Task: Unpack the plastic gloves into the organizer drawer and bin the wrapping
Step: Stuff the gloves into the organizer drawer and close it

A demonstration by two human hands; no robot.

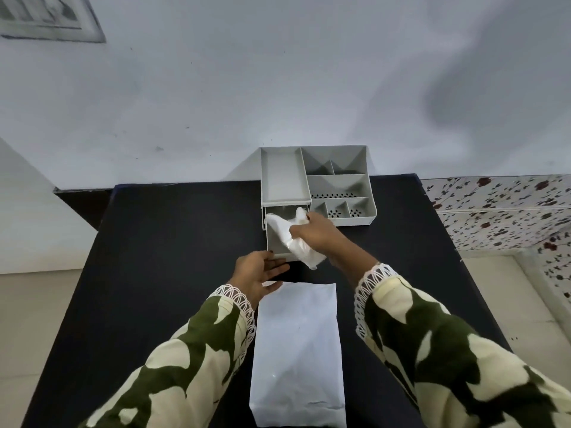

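Crumpled translucent plastic gloves (293, 239) are gripped by the right hand (315, 233) over the grey organizer's (336, 180) pulled-out drawer (273, 239). The left hand (258, 273) is spread loosely, empty, just before the drawer, touching a flat white paper bag (298, 350).

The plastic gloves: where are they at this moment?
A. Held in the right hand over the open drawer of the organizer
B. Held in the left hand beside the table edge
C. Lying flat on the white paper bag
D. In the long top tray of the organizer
A: the right hand grips the crumpled plastic gloves over the pulled-out drawer of the organizer; the left hand is open.
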